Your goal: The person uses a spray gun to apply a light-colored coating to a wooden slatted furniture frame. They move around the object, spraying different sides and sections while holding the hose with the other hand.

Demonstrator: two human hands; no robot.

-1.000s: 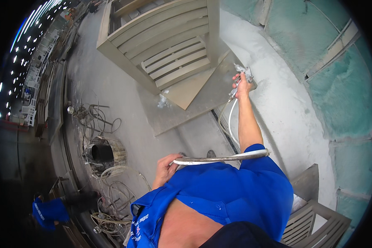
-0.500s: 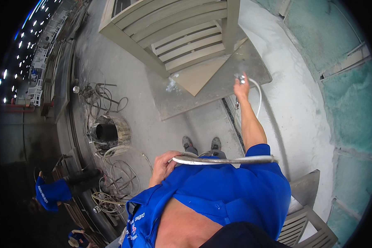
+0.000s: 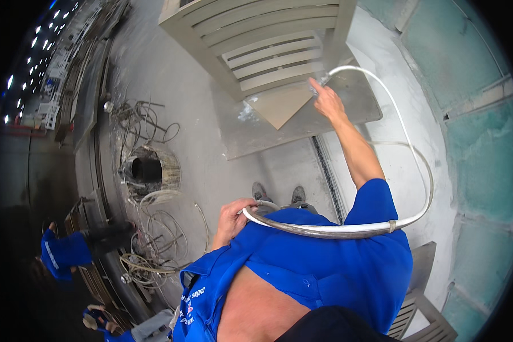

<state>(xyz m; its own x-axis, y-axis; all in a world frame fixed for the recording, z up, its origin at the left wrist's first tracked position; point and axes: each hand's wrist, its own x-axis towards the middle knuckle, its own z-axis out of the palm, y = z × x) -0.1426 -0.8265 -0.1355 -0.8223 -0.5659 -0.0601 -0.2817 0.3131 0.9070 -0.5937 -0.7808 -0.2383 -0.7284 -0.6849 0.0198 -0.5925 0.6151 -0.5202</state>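
Note:
My right hand (image 3: 329, 104) is closed round a spray gun (image 3: 321, 82), blurred and partly hidden by the fingers, close to the near right leg of a slatted grey-beige chair (image 3: 262, 25). From the gun a white hose (image 3: 407, 135) loops out to the right and back across my waist, bundled there with a darker hose. My left hand (image 3: 233, 219) grips the hoses at my waist. Beneath the chair lies a tan board (image 3: 282, 105) with one corner toward me, on a larger grey panel (image 3: 356, 105).
A paint-crusted bucket (image 3: 170, 171) and tangled hoses (image 3: 165, 236) lie on the floor at left. A chain (image 3: 328, 174) runs along a floor slot. Another slatted chair (image 3: 433, 316) stands lower right, beside greenish wall panels (image 3: 479, 148). Co-workers in blue (image 3: 68, 251) are at lower left.
My right hand with the spray gun has moved up and left, nearer to the chair. The white hose now arcs wider on the right. My left hand keeps its hold.

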